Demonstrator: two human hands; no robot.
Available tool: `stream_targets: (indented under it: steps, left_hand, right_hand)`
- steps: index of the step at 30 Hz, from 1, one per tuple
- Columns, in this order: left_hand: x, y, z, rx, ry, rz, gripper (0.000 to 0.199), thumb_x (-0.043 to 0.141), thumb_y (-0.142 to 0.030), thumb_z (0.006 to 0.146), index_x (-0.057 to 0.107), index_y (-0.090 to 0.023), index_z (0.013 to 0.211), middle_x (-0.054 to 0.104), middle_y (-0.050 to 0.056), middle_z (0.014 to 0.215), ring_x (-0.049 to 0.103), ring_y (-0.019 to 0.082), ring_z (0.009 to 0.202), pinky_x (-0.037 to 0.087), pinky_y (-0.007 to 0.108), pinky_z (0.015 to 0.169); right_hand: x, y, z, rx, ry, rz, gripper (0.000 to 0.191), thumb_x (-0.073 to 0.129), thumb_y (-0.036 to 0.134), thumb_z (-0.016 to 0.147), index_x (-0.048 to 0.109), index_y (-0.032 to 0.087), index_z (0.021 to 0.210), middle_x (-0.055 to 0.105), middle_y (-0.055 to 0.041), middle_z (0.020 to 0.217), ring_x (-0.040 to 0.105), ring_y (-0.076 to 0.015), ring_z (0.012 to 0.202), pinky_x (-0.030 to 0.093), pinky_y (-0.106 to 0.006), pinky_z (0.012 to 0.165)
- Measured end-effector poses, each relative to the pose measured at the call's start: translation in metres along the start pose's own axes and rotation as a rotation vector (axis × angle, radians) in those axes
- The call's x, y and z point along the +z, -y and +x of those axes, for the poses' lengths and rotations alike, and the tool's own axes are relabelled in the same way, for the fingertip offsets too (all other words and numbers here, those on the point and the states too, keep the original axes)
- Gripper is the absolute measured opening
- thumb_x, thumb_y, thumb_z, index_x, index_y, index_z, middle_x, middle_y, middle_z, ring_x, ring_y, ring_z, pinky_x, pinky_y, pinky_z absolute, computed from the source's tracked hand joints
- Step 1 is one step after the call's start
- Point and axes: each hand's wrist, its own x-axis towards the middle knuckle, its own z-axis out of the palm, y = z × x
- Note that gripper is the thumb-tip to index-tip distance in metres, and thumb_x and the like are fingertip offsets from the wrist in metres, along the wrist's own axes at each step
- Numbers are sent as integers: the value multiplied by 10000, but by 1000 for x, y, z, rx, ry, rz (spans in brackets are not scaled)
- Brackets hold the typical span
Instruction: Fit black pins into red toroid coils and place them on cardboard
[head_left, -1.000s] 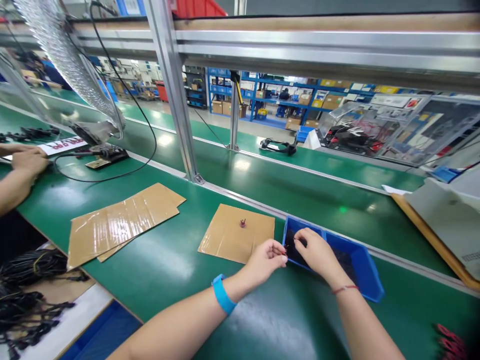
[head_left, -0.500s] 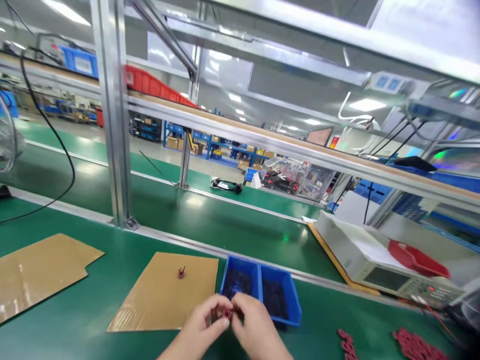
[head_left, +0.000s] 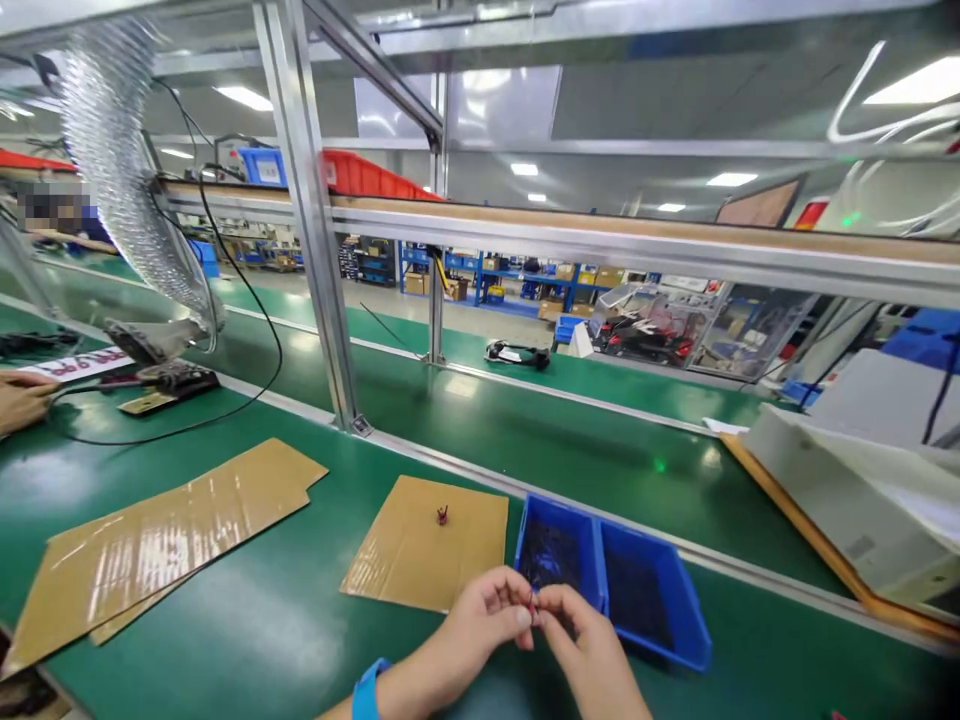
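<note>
My left hand (head_left: pixel 480 622), with a blue band at the wrist, pinches a small red part (head_left: pixel 533 606) between thumb and fingers. Against the same part are the closed fingertips of my right hand (head_left: pixel 585 635). Fingers cover most of it, so its full shape is hidden. Both hands are just in front of two joined blue bins (head_left: pixel 694 640) holding many dark pieces too fine to make out. To their left, a small dark-red part with upright wire leads (head_left: pixel 442 516) stands on a square cardboard sheet (head_left: pixel 405 560).
More cardboard sheets (head_left: pixel 172 535) lie at left. Beyond them are a co-worker's hand (head_left: pixel 26 400), a black cable (head_left: pixel 274 375) and a silver flexible duct (head_left: pixel 120 170). A metal post (head_left: pixel 319 260) rises behind the bench. A pale instrument case (head_left: pixel 847 510) stands at right.
The view has swung left, bringing the duct and a co-worker's hand into sight, while the red pieces at right have mostly left it. My hands stay together on the small red part.
</note>
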Motion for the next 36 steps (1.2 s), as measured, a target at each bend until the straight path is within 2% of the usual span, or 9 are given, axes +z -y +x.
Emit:
stream_targets:
  steps: [5,10,13,16,18,22,26,30,36]
  left_hand:
    - [2,-10,-3,-73,-31,-165,394,865,-395,723,623,-130,885,649,12,761,583,83,616,421,236,653]
    - [5,-17,-4,-128,-43,-301,390,879,-341,712,592,-144,887,665,12,745,600,88,606,436,231,639]
    - [4,-19,-3,-136,-39,-279,400,881,-347,715,582,-148,889,671,12,766,614,89,623,457,242,672]
    - [3,-19,-2,-97,-48,-158,415,883,-368,706,578,-150,885,659,14,809,618,97,670,474,264,711]
    - [2,-19,-3,-53,-58,-31,401,865,-377,720,578,-156,891,637,12,831,609,107,724,479,281,745]
    - [0,-18,-5,73,-100,386,266,758,-334,820,592,-175,953,606,17,884,573,134,818,463,298,775]
    - [-1,-16,-8,213,-72,764,179,671,-282,873,584,-185,997,599,30,924,568,157,830,463,309,753]
    - [-1,-15,-9,244,-57,859,175,658,-283,889,590,-187,1018,597,32,900,562,170,823,454,314,754]
    - [-1,-17,-10,213,-21,840,165,655,-311,908,587,-200,1009,604,33,900,570,174,825,448,313,757]
  right_hand:
    - [6,16,-5,-35,-163,44,185,619,319,902,758,213,841,785,-56,833,730,-206,752,556,-295,723]
    - [12,18,-12,49,-224,122,120,695,322,842,781,250,886,783,-52,907,714,-219,863,527,-347,868]
    - [14,18,-12,114,-263,199,97,716,327,829,764,251,863,765,-46,867,699,-208,837,535,-353,850]
    - [10,19,-10,174,-289,305,132,733,368,822,723,236,830,749,-43,814,697,-190,760,565,-339,752]
    - [4,19,-8,206,-296,381,195,746,412,813,687,227,805,761,-56,857,703,-179,731,579,-328,694]
    - [-5,22,-7,278,-274,519,289,805,453,765,647,210,771,750,-51,841,670,-144,648,559,-277,582]
    - [-2,29,-7,396,-209,619,346,873,440,699,697,203,879,698,-1,731,631,-115,596,544,-254,582]
    - [5,30,-7,388,-204,483,368,833,455,732,729,190,965,705,-13,753,648,-136,627,562,-294,638]
    - [5,25,-13,174,-219,126,164,666,344,891,737,214,960,744,-57,914,692,-185,806,560,-331,734]
